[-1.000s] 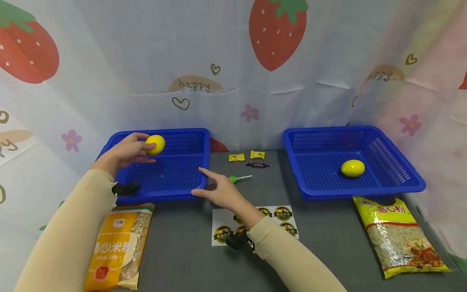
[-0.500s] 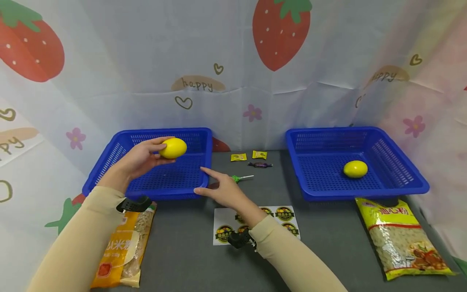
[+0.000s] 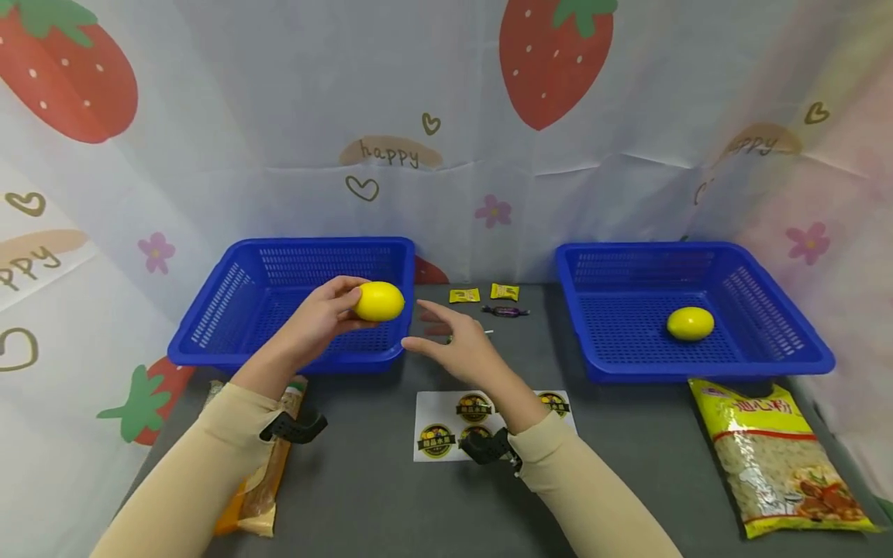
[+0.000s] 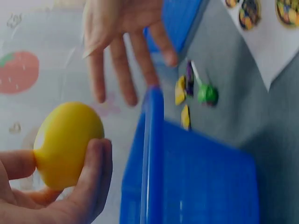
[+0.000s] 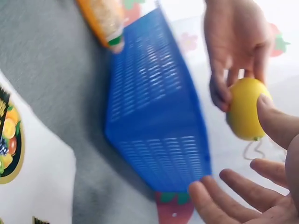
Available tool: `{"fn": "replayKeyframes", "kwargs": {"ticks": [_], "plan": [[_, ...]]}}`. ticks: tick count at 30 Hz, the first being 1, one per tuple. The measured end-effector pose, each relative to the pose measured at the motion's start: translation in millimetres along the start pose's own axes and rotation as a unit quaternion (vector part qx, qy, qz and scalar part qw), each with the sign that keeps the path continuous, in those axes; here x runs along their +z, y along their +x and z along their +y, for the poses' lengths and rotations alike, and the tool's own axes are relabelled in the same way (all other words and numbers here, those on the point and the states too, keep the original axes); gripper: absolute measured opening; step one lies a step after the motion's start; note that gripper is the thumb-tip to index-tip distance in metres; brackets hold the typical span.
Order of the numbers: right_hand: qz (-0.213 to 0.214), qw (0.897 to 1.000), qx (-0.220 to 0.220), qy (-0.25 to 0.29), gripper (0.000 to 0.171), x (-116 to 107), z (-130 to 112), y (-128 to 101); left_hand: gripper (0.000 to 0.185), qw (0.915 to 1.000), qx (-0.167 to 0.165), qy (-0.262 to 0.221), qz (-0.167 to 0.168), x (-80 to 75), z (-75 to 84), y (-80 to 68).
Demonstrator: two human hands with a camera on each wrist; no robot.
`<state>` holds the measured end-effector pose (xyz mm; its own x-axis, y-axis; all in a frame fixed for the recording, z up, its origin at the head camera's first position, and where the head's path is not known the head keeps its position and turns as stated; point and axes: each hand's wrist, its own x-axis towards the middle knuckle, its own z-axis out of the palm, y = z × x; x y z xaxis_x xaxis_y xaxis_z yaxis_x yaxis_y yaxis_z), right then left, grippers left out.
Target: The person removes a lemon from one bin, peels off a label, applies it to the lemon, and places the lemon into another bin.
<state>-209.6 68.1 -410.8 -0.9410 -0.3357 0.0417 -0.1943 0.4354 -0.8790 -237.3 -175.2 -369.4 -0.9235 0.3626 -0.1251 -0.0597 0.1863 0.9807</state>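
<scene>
Left hand [image 3: 317,322] pinches lemon [image 3: 378,301] in its fingertips above the left basket [image 3: 230,310], right rim. Right hand [image 3: 460,349], fingers spread, apparently empty, at the lemon's 3 o'clock.

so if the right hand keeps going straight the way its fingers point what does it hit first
Most likely the lemon held in the left hand. The right hand is open, its fingers aimed left toward it with a small gap between. Depth is hard to judge; the left blue basket lies just behind.
</scene>
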Motion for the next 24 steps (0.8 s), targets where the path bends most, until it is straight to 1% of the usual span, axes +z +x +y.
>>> {"fn": "replayKeyframes", "kwargs": {"ticks": [5, 10, 15, 20, 22, 24], "plan": [[0.023, 0.998, -0.016, 0.049, 0.067, -12, -2, -11, 0.043, 0.9994, 0.015, -0.026, 0.015, 24.7, 0.4, -5.6], [0.055, 0.994, -0.04, 0.083, 0.065, -20, -3, -21, 0.042, 0.9986, 0.022, -0.046, 0.01, 47.1, 1.1, -8.5], [0.067, 0.993, -0.051, 0.083, 0.065, -26, -3, -29, 0.042, 0.9975, 0.024, -0.066, -0.008, 65.3, 0.8, -8.9], [0.084, 0.992, -0.057, 0.078, 0.059, -33, 1, -35, 0.043, 0.995, 0.037, -0.088, -0.029, 82.6, -2.0, -7.7], [0.087, 0.991, -0.057, 0.079, 0.057, -36, 4, -37, 0.042, 0.9951, 0.041, -0.085, -0.03, 88.6, -3.1, -7.4], [0.088, 0.991, -0.055, 0.08, 0.056, -40, 7, -40, 0.041, 0.9965, 0.048, -0.064, -0.024, 93.3, -4.5, -6.9]]}}
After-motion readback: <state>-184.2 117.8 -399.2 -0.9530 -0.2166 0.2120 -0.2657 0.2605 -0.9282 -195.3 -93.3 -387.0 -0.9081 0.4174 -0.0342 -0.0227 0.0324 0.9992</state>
